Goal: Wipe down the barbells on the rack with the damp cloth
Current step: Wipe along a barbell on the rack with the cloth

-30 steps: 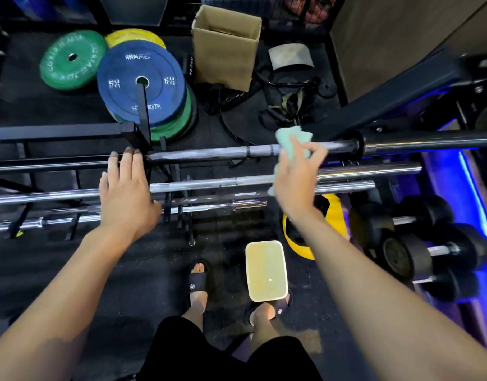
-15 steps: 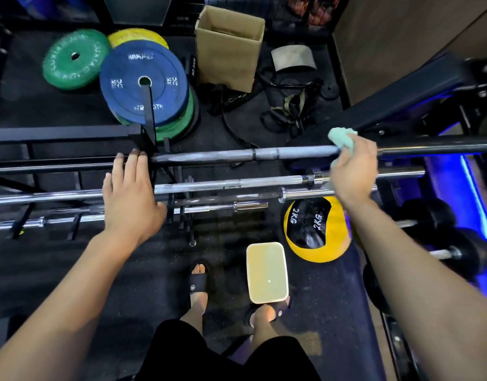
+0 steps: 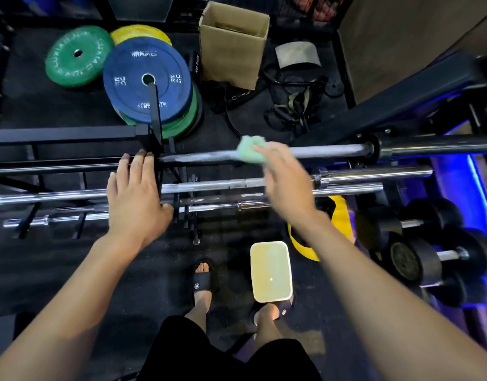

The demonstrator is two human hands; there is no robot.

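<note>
Several steel barbells lie across a low black rack (image 3: 154,144). The top barbell (image 3: 324,150) runs left to right at mid-height. My right hand (image 3: 286,177) holds a pale green cloth (image 3: 250,151) wrapped over that bar near its middle; the hand is motion-blurred. My left hand (image 3: 135,196) rests flat with straight fingers on the bars by the rack's upright, fingertips at the top bar. A second barbell (image 3: 209,186) and lower bars pass under both hands.
A cream rectangular tub (image 3: 271,272) stands on the floor by my sandalled feet. Blue, green and yellow weight plates (image 3: 147,81) and a cardboard box (image 3: 232,45) lie beyond the rack. Black dumbbells (image 3: 429,243) and a yellow-black ball (image 3: 338,215) sit at right.
My right hand slid the cloth right along the top barbell to near its collar, then back left to the middle. My left hand stayed on the bars.
</note>
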